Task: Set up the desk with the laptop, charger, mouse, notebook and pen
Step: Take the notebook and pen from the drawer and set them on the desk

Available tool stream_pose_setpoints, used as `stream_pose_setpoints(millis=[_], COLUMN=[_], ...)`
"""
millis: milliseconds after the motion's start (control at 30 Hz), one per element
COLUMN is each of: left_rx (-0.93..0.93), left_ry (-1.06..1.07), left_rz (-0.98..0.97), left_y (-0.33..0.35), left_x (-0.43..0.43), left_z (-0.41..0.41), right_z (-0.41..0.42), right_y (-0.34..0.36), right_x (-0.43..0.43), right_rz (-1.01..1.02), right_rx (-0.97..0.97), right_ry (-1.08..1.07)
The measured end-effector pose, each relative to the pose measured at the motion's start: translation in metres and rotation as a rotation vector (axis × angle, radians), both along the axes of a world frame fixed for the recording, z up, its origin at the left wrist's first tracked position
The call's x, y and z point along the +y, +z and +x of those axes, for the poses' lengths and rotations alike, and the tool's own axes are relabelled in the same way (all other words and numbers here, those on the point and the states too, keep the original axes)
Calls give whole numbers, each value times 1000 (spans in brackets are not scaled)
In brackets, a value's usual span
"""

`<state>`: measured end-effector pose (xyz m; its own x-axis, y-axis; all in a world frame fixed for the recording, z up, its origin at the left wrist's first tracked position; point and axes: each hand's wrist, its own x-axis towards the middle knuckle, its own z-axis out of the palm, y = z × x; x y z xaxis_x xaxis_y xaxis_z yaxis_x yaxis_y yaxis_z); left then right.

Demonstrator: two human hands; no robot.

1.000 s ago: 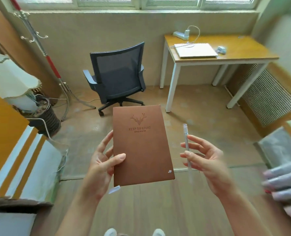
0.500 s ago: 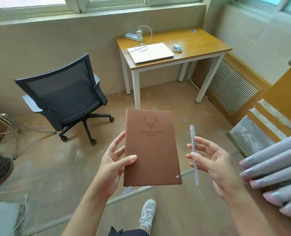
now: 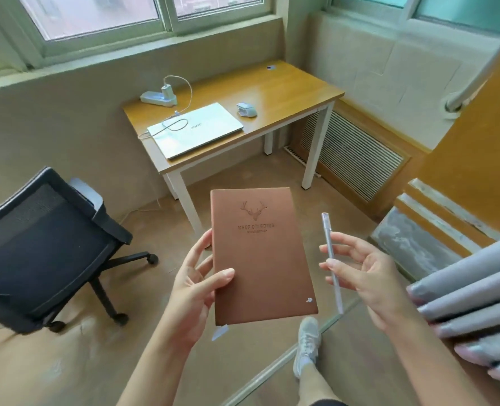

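Ahead, the worktop (image 3: 287, 92) lies well apart; fingers (image 3: 199, 247) of the left hand (image 3: 193, 285) curl round the notebook (image 3: 260, 253), right hand (image 3: 363, 276) pinches the pen (image 3: 330, 259).

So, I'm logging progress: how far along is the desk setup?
Done: the closed laptop lies on the desk, the charger stands behind it with its cable looping over the lid, and the mouse sits beside it. In hand: the left hand holds the notebook, the right hand the pen. Left: setting both on the desk.
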<state>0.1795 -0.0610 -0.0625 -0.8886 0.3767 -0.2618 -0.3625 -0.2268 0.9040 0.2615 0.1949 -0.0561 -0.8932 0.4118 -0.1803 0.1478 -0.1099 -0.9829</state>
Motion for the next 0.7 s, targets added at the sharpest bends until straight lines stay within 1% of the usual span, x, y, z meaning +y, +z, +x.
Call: stream_pose_setpoints(millis=[267,400,700], left_rx=[-25,-15,-37], left_ry=[97,125,166], left_rz=[-21,-23,23], left_y=[-2,0,-16], left_x=[111,159,241], left_z=[-131,-190,-341], right_z=[-153,-225,-389], right_y=[0,3,-7], right_x=[117,170,246], right_rz=[-11,51,40], right_rx=[4,-24,-75], right_ry=[58,119,144])
